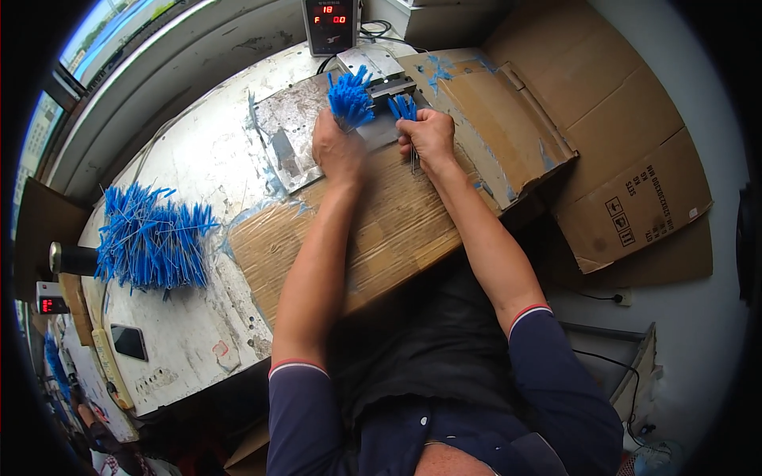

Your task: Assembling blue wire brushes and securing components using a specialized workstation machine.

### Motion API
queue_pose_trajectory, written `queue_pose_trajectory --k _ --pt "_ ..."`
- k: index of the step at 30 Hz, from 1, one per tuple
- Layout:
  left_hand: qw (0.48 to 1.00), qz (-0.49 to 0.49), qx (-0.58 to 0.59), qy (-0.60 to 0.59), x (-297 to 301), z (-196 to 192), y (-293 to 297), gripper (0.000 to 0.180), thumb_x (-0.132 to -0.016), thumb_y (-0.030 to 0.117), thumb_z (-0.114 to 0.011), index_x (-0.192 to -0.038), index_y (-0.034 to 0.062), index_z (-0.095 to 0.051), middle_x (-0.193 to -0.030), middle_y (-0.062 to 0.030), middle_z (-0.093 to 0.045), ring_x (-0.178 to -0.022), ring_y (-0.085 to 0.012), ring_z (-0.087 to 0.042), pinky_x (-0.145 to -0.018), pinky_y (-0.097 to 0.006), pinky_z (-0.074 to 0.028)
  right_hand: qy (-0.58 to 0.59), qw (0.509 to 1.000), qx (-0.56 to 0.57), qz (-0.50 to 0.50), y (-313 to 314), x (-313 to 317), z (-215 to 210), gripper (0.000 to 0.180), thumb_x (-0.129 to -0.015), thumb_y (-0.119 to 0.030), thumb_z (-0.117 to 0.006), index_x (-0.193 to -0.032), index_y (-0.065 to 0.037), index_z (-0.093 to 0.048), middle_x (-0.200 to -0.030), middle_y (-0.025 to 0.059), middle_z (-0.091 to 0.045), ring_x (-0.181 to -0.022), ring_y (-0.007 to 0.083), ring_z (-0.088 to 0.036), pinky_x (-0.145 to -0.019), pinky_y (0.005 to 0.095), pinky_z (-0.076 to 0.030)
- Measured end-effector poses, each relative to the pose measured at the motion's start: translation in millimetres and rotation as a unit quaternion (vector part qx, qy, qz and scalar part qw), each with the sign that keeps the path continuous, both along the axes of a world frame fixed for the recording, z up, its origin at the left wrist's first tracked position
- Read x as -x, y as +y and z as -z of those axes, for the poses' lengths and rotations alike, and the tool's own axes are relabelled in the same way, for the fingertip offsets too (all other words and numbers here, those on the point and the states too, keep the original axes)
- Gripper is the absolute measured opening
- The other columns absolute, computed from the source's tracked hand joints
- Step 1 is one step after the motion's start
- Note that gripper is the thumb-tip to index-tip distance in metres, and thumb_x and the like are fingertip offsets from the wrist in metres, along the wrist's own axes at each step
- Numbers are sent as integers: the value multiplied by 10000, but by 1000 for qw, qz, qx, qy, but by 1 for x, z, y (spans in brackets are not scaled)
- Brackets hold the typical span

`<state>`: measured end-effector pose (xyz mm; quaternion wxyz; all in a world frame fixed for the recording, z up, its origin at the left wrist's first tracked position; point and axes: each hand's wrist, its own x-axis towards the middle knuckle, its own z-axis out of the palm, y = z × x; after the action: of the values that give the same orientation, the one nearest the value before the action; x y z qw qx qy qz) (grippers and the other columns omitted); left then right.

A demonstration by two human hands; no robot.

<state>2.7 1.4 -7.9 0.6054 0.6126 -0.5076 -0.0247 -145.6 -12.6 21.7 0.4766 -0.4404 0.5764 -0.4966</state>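
A thick bundle of thin metal wires with blue-coated ends [349, 97] fans upward out of my left hand [337, 155], whose fingers are closed around it. To its right, my right hand [432, 136] pinches a smaller bunch of the same blue-tipped wires [402, 108]; bare wire ends stick out below the fingers. Both hands are over the near side of a small metal fixture [385, 79]. Part of the fixture is hidden behind the bundles. A scuffed metal plate [278, 151] lies under and left of my left hand. The left hand is slightly blurred.
A large heap of blue-tipped wires [155, 242] lies at left on the white worktable [190, 325]. Flattened cardboard [397, 218] covers the near edge. Behind stands a box with a red digital display [332, 36]. A phone [128, 343], power strip [111, 369] and cardboard box [496, 111] flank the area.
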Motion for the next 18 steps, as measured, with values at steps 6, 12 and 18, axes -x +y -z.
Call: queue_pose_trajectory --k 6,12,18 --pt "1000 6 8 8 3 -2 -2 127 -974 142 -542 -926 34 -587 -869 -209 -635 -861 -436 -626 -762 -519 -476 2 1000 15 14 0 1 0 121 -826 -17 -750 -793 -8 -634 -653 79 -644 -467 125 -593 -408 271 -506" --pt "1000 0 20 -12 -1 2 -2 105 -956 116 -546 -937 25 -595 -878 -211 -643 -869 -436 -626 -772 -524 -472 -11 999 5 30 7 -6 -6 115 -827 -30 -743 -794 -11 -635 -663 83 -649 -478 137 -609 -415 275 -516" --pt "998 7 -39 -41 4 -2 0 65 -896 83 -582 -939 42 -609 -875 -188 -668 -880 -408 -638 -797 -506 -462 -48 998 6 38 0 0 -1 104 -826 -31 -737 -804 -6 -638 -679 85 -657 -510 148 -635 -421 281 -533"
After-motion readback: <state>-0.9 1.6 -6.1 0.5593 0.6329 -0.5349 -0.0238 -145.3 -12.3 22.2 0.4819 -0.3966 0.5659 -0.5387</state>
